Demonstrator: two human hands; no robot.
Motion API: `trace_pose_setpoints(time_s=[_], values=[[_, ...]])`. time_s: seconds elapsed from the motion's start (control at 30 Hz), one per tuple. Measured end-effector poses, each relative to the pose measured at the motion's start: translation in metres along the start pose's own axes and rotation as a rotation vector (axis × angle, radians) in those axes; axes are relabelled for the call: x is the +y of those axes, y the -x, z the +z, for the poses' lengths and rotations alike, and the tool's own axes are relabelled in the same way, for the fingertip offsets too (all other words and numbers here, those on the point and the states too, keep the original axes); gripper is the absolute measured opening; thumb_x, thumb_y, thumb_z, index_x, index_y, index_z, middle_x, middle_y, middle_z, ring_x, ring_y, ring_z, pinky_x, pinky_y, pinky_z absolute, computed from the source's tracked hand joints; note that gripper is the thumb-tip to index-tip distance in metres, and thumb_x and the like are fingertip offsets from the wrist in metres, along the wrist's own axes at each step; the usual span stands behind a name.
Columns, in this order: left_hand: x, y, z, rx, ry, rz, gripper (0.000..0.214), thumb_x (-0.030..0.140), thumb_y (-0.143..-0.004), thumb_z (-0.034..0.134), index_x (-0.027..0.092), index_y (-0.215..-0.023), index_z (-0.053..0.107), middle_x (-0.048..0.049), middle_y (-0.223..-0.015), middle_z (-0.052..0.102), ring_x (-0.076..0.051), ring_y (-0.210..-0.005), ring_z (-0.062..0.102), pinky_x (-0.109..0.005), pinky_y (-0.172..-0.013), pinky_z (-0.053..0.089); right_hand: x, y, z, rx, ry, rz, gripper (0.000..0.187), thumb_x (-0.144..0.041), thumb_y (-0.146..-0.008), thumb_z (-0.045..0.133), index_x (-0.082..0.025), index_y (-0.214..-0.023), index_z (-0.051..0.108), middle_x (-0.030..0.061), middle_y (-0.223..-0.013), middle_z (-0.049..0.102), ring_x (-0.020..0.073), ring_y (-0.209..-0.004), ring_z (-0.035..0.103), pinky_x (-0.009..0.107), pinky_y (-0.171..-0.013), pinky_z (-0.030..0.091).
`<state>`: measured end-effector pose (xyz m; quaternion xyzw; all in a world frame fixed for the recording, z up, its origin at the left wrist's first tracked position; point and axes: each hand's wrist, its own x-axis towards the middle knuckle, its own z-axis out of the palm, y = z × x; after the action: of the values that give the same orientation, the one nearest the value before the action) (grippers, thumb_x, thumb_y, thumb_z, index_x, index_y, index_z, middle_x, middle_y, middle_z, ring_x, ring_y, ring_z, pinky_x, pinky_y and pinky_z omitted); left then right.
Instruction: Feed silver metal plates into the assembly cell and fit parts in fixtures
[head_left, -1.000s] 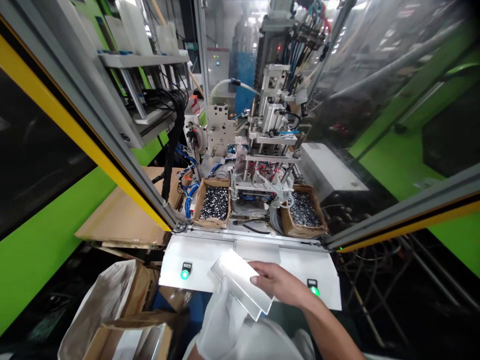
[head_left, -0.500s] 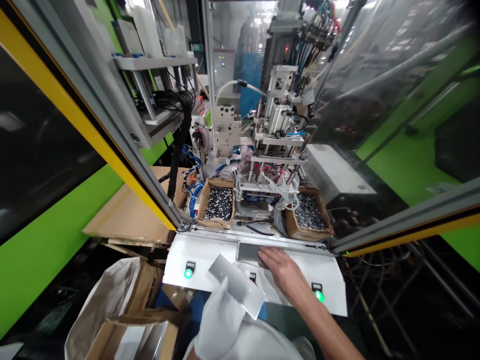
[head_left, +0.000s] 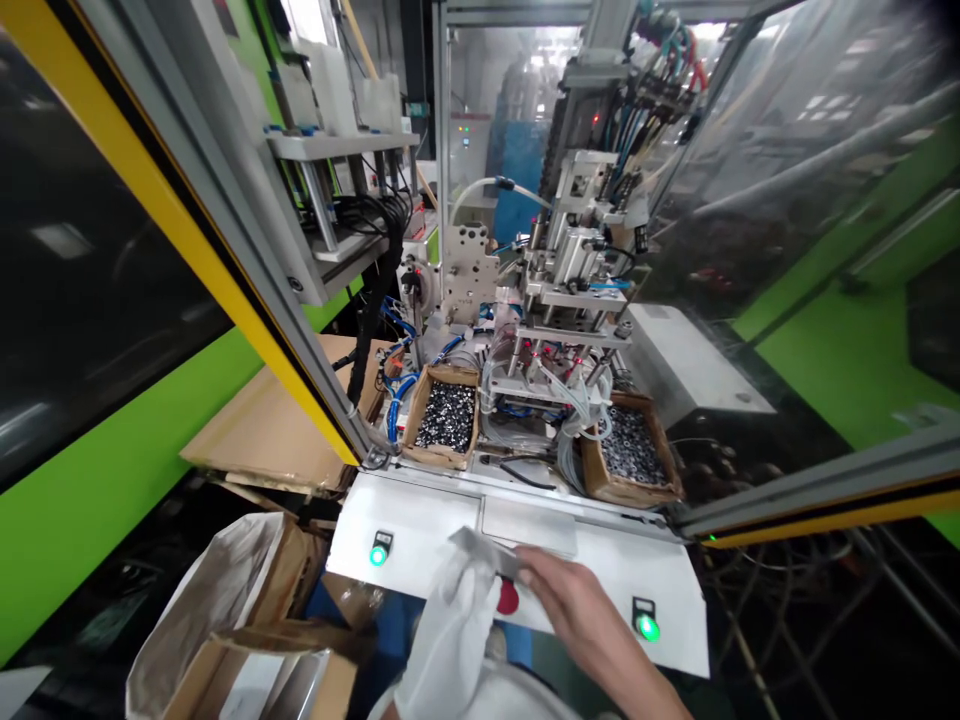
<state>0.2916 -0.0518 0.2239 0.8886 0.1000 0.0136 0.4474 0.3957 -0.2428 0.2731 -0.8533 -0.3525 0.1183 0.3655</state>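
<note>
White cloth glove on the left hand (head_left: 450,630), soft and matt, against a smooth grey metal plate (head_left: 484,549) with a dull sheen. The right hand (head_left: 577,610) is bare. Under them, a white control panel (head_left: 420,520), smooth and satin, with glossy green buttons (head_left: 377,555) lit and a glossy red button (head_left: 508,597). Behind, rough brown cardboard boxes (head_left: 442,455) full of shiny little metal parts (head_left: 448,415). Brushed aluminium machine frame (head_left: 300,300), glossy clear plastic guard panels (head_left: 787,200).
</note>
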Motion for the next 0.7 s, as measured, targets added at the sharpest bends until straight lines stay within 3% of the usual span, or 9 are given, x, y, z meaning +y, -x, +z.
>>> trace_pose_setpoints(time_s=[0.13,0.23,0.3,0.37,0.47,0.6,0.7], values=[[0.002,-0.01,0.001,0.116,-0.01,-0.054,0.042,0.049,-0.094,0.05,0.015,-0.105,0.072,-0.0095,-0.101,0.078,-0.018,-0.084,0.072,-0.04,-0.087,0.063,0.061,0.0,-0.002,0.241,0.338,-0.148,0.054,-0.005,-0.095,0.034,-0.023,-0.133,0.068,0.0091,-0.13,0.072,0.0252,-0.121,0.068,0.045,-0.104,0.055],[0.001,-0.028,0.006,0.185,-0.037,-0.111,0.041,0.037,-0.093,0.052,0.014,-0.126,0.063,-0.0157,-0.121,0.073,-0.022,-0.108,0.071,-0.043,-0.1,0.059,0.085,0.001,0.002,0.215,0.494,-0.186,0.043,-0.012,-0.1,0.041,-0.021,-0.133,0.067,0.0094,-0.131,0.071,0.0274,-0.124,0.066,0.049,-0.105,0.054],[0.001,-0.043,0.007,0.162,-0.086,-0.119,0.047,0.035,-0.088,0.059,0.017,-0.132,0.058,-0.0175,-0.133,0.067,-0.028,-0.125,0.064,-0.045,-0.111,0.051,0.087,0.002,0.005,0.169,0.532,-0.209,0.035,-0.025,-0.101,0.051,-0.02,-0.133,0.066,0.0115,-0.137,0.068,0.0306,-0.131,0.06,0.052,-0.107,0.052],[0.003,-0.057,0.007,0.111,-0.138,-0.113,0.05,0.036,-0.081,0.067,0.017,-0.127,0.062,-0.0181,-0.131,0.067,-0.034,-0.125,0.062,-0.049,-0.113,0.048,0.086,0.004,0.006,0.156,0.558,-0.225,0.039,-0.035,-0.097,0.061,-0.021,-0.134,0.064,0.0138,-0.143,0.062,0.0356,-0.138,0.052,0.056,-0.108,0.05],[0.01,-0.075,0.007,0.015,-0.237,-0.122,0.048,0.036,-0.08,0.069,0.012,-0.121,0.066,-0.0228,-0.127,0.068,-0.04,-0.122,0.062,-0.054,-0.111,0.047,0.088,0.006,0.005,0.17,0.575,-0.24,0.04,-0.035,-0.093,0.064,-0.024,-0.132,0.063,0.0141,-0.145,0.059,0.0399,-0.14,0.048,0.058,-0.103,0.052],[0.016,-0.085,0.01,-0.094,-0.332,-0.107,0.057,0.038,-0.084,0.065,0.009,-0.133,0.061,-0.0259,-0.14,0.063,-0.041,-0.134,0.055,-0.05,-0.119,0.038,0.099,0.004,0.0,0.172,0.535,-0.252,0.029,-0.025,-0.097,0.057,-0.028,-0.124,0.065,0.009,-0.139,0.063,0.033,-0.134,0.054,0.047,-0.1,0.057],[0.011,-0.085,0.014,-0.042,-0.244,-0.103,0.048,0.031,-0.084,0.064,0.013,-0.128,0.065,-0.0223,-0.136,0.067,-0.037,-0.128,0.06,-0.049,-0.117,0.042,0.102,0.002,-0.003,0.133,0.538,-0.246,0.029,-0.019,-0.097,0.057,-0.031,-0.122,0.065,0.0057,-0.136,0.065,0.0293,-0.125,0.06,0.041,-0.094,0.06]])
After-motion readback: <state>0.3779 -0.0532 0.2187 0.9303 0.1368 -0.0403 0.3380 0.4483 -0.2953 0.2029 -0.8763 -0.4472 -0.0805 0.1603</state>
